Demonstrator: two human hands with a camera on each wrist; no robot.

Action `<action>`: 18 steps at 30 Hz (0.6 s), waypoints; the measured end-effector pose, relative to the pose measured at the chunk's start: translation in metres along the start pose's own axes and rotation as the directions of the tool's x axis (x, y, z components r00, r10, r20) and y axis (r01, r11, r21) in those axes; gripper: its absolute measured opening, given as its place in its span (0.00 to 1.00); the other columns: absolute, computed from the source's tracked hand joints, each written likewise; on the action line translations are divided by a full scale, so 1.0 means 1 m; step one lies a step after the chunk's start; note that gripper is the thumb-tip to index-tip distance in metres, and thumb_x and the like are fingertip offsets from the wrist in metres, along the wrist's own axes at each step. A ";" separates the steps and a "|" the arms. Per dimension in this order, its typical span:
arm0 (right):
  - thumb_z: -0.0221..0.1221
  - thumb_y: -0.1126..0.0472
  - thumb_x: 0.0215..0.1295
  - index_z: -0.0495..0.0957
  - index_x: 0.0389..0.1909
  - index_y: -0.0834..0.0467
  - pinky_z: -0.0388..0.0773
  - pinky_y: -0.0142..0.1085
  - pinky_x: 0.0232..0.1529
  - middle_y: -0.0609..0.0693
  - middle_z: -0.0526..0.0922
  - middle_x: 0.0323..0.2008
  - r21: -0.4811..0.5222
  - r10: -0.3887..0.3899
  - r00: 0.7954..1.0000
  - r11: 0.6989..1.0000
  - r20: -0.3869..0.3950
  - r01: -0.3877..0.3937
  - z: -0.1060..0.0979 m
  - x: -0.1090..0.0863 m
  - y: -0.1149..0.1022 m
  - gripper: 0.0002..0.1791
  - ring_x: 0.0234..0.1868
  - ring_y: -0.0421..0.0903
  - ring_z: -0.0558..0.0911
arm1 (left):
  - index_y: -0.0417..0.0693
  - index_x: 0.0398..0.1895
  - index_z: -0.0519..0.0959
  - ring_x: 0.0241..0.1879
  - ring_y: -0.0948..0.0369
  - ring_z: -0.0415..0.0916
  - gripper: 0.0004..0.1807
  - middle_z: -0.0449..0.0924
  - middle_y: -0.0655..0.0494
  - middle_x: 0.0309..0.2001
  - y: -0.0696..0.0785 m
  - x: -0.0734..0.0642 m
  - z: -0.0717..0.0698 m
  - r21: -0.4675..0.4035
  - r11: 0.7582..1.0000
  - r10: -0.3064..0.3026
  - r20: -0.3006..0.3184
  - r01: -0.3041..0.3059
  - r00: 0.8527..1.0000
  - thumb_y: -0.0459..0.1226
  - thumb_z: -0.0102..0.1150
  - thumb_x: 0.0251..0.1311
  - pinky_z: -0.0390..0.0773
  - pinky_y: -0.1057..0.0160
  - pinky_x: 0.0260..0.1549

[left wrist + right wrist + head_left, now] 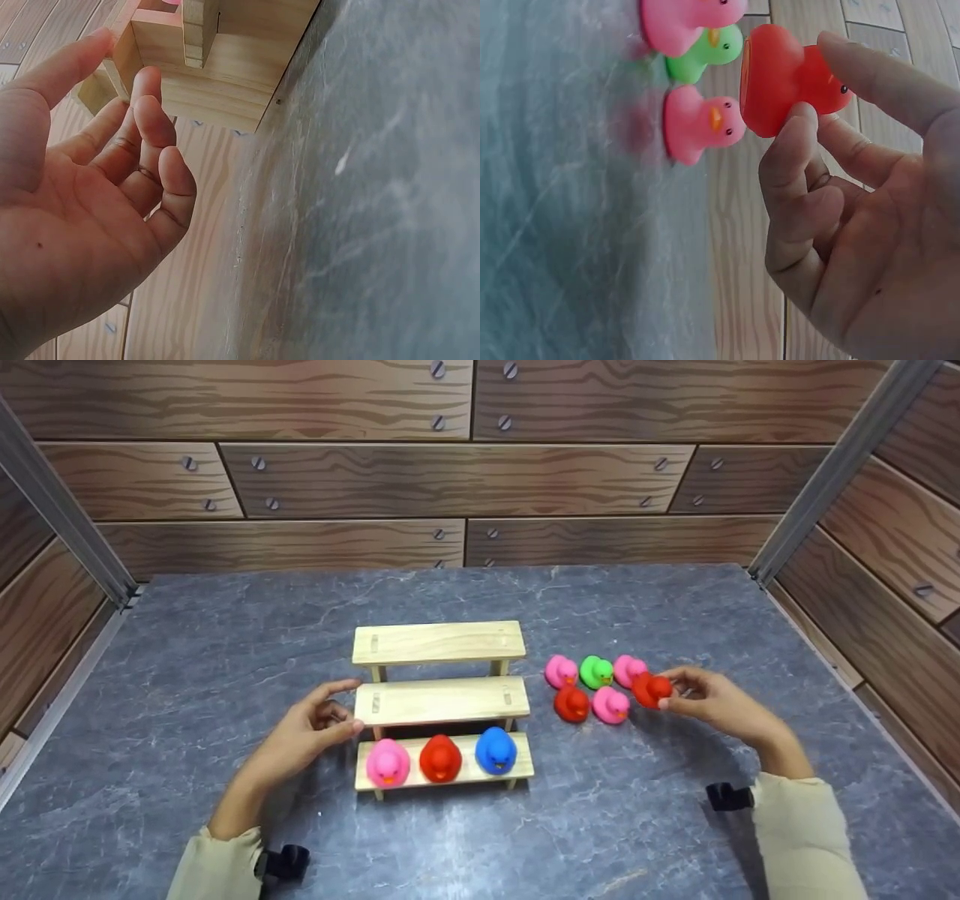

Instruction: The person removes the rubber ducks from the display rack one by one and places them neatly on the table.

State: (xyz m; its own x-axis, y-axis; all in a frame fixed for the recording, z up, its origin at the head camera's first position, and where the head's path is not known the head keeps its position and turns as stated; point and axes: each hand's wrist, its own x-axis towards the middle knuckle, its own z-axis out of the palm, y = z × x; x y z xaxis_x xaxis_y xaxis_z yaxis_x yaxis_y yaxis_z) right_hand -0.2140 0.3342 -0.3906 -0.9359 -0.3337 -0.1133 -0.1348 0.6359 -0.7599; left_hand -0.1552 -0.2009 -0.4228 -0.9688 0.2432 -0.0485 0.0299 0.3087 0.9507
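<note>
A three-step wooden stand [442, 701] carries a pink rubber duck [388, 763], a red rubber duck [440, 759] and a blue rubber duck [496, 751] on its lowest step. At its left end, my left hand [304, 731] grips the middle step between thumb and forefinger; the other fingers are bent beneath. To the right, my right hand [716, 705] pinches another red duck [776, 82], which hangs just above the table in the right wrist view. Close by stand a green duck [597, 672], a red duck [571, 704] and several pink ducks [611, 705].
The grey marbled table [600, 825] extends around the stand. Wood-patterned panels [457, 480] rise behind it and at both sides, with metal posts [832, 472] at the corners. The stand's upper two steps carry no ducks.
</note>
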 end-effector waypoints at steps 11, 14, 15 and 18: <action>0.61 0.60 0.64 0.71 0.57 0.71 0.75 0.29 0.35 0.54 0.77 0.38 -0.023 0.002 0.999 1.000 0.039 -0.001 0.004 0.004 0.007 0.25 0.34 0.36 0.76 | 0.40 0.69 0.62 0.32 0.66 0.73 0.34 0.76 0.54 0.34 -0.002 0.000 -0.001 -0.001 1.000 0.005 -0.001 -0.005 1.000 0.37 0.62 0.61 0.73 0.69 0.35; 0.61 0.61 0.64 0.70 0.57 0.71 0.75 0.30 0.35 0.55 0.77 0.38 -0.026 0.009 0.998 1.000 0.055 -0.007 0.005 0.005 0.008 0.25 0.34 0.36 0.76 | 0.41 0.69 0.62 0.33 0.66 0.73 0.34 0.76 0.54 0.34 -0.001 0.000 -0.001 -0.003 1.000 0.003 -0.005 -0.003 1.000 0.37 0.62 0.61 0.73 0.69 0.35; 0.61 0.60 0.64 0.70 0.57 0.71 0.75 0.30 0.35 0.55 0.77 0.38 -0.028 0.014 0.998 1.000 0.060 -0.012 0.005 0.006 0.008 0.25 0.34 0.36 0.75 | 0.41 0.69 0.62 0.33 0.66 0.73 0.34 0.76 0.54 0.34 -0.001 0.000 -0.001 -0.002 1.000 0.001 -0.007 -0.001 1.000 0.37 0.63 0.61 0.73 0.69 0.35; 0.61 0.60 0.64 0.70 0.57 0.71 0.75 0.30 0.34 0.56 0.77 0.38 -0.034 0.027 0.997 0.999 0.074 -0.025 0.006 0.006 0.008 0.26 0.33 0.37 0.75 | 0.41 0.69 0.62 0.33 0.66 0.73 0.34 0.76 0.54 0.34 -0.001 0.000 -0.001 -0.005 1.000 0.004 -0.005 -0.004 1.000 0.37 0.62 0.61 0.73 0.69 0.35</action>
State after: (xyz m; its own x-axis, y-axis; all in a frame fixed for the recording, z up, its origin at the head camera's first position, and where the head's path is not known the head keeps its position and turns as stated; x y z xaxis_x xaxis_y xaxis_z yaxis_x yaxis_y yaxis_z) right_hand -0.2190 0.3335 -0.4013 -0.9126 -0.3665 -0.1809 -0.1223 0.6671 -0.7349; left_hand -0.1557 -0.2016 -0.4230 -0.9698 0.2401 -0.0435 0.0322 0.3030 0.9525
